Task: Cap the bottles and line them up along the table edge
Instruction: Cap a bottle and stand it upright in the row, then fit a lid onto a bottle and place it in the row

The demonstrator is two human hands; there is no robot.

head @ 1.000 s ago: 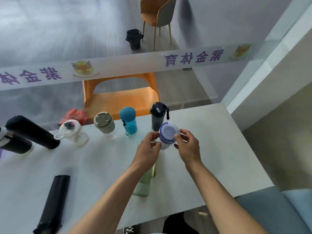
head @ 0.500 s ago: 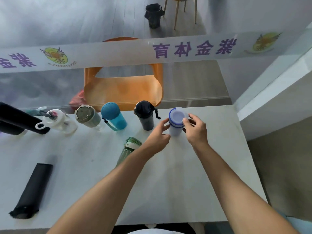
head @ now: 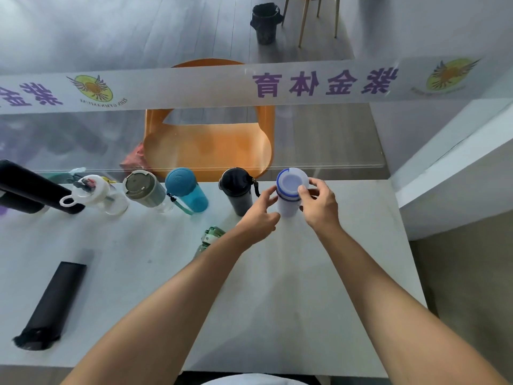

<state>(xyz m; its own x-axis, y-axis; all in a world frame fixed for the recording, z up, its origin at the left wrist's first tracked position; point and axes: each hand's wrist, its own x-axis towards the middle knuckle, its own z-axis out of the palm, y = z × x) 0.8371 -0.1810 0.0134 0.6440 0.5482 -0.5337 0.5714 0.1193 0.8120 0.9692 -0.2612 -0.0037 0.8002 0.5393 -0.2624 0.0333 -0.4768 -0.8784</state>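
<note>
A white bottle (head: 290, 201) with a blue-rimmed cap stands at the table's far edge, just right of a black bottle (head: 238, 191). My right hand (head: 319, 204) grips its cap and right side. My left hand (head: 259, 215) touches its left side with fingertips and thumb. Further left along the same edge stand a teal bottle (head: 186, 191), a grey-lidded bottle (head: 144, 190) and a clear bottle with a white loop cap (head: 94, 194). A green bottle (head: 211, 237) lies on the table, mostly hidden under my left forearm.
Two long black flasks (head: 33, 190) lean at the far left. Another black flask (head: 52, 298) lies at the front left of the white table (head: 319, 301). A glass panel with a printed banner rises behind the far edge, with an orange chair (head: 208, 145) beyond it.
Both hands carried the white bottle away from me and set it at the far edge, right of the black bottle. My view shifted, bringing the green bottle out from under my arm.
</note>
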